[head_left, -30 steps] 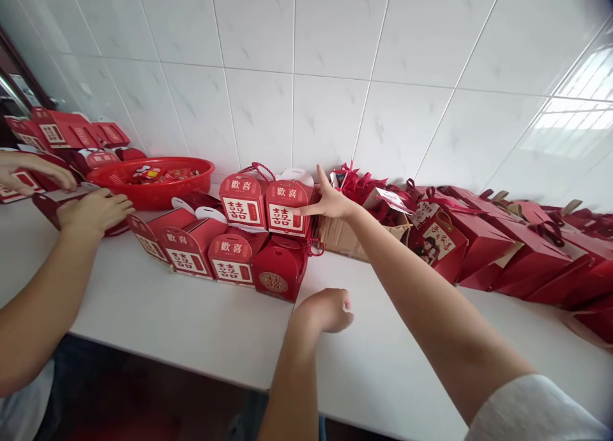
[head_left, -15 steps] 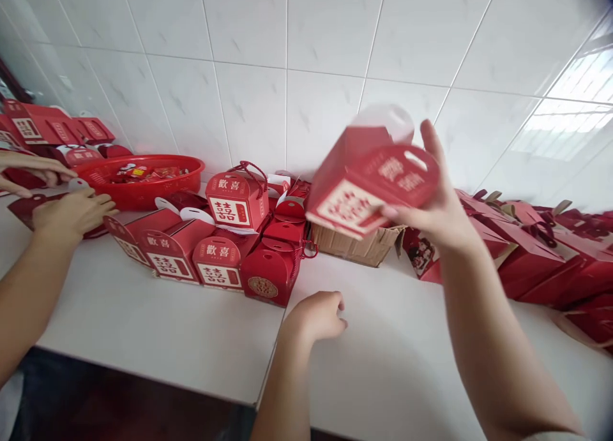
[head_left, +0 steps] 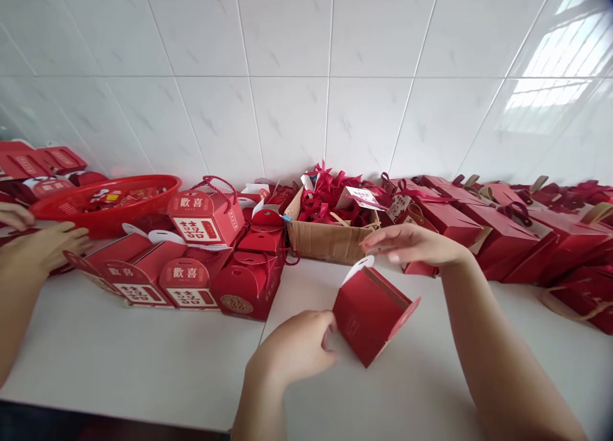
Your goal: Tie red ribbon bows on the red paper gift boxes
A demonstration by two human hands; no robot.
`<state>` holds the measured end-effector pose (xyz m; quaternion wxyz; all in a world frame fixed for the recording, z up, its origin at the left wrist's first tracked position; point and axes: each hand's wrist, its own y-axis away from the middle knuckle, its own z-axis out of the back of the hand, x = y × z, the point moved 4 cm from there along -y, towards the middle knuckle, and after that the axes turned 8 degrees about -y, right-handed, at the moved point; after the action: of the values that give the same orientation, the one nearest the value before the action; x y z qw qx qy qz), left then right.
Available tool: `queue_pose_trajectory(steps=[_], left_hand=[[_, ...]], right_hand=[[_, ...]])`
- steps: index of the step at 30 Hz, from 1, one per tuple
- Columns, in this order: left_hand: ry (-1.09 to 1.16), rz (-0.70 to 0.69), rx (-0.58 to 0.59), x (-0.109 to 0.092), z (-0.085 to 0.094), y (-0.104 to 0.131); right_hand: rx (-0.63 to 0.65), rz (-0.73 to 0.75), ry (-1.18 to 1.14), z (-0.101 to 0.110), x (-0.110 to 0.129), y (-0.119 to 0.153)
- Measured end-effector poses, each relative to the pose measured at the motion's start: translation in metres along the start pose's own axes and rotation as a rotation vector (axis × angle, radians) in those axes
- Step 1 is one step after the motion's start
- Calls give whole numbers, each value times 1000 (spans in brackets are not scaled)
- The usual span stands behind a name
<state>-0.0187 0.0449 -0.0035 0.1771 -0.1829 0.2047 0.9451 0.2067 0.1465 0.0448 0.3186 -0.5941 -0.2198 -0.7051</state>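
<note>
A red gift box [head_left: 371, 320] with raised end flaps stands at an angle on the white table in front of me. My left hand [head_left: 302, 344] is at its left side, fingers loosely curled and thumb apart, near or touching the box's edge. Above the box's far right corner hovers my right hand [head_left: 416, 244], fingers stretched out and holding nothing. Just behind is a cardboard carton [head_left: 330, 240] of dark red ribbons [head_left: 330, 195], close to my right fingertips.
Filled red boxes [head_left: 186, 281] stand in rows left of centre, one with a rope handle [head_left: 205, 217] on top. Red bags [head_left: 517, 237] line the wall at right. Another person's hands [head_left: 48, 246] work at far left by a red basin [head_left: 115, 205] of wrapped sweets.
My right hand has set the red gift box down on the table and let go of it. My left hand is now beside the box. The view has shifted right.
</note>
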Motion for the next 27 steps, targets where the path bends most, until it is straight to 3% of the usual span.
queue_pose_trajectory(steps=[5,8,12,15,21,27], left_hand=[[17,23,-31,2,-1,-2],[6,42,-31,2,-3,-8],[-1,21,23,-1,-10,-15],[29,-10,36,-1,-14,-20],[75,14,68,0,-17,-25],[116,31,78,0,-12,-24]], right_hand=[[-765,110,7,38,2,9],[-970,65,49,52,-16,6],[-991,-29,66,59,-46,-11],[-967,-44,98,55,-56,-23],[-914,82,296,40,-39,-37],[-912,-45,476,47,-34,-47]])
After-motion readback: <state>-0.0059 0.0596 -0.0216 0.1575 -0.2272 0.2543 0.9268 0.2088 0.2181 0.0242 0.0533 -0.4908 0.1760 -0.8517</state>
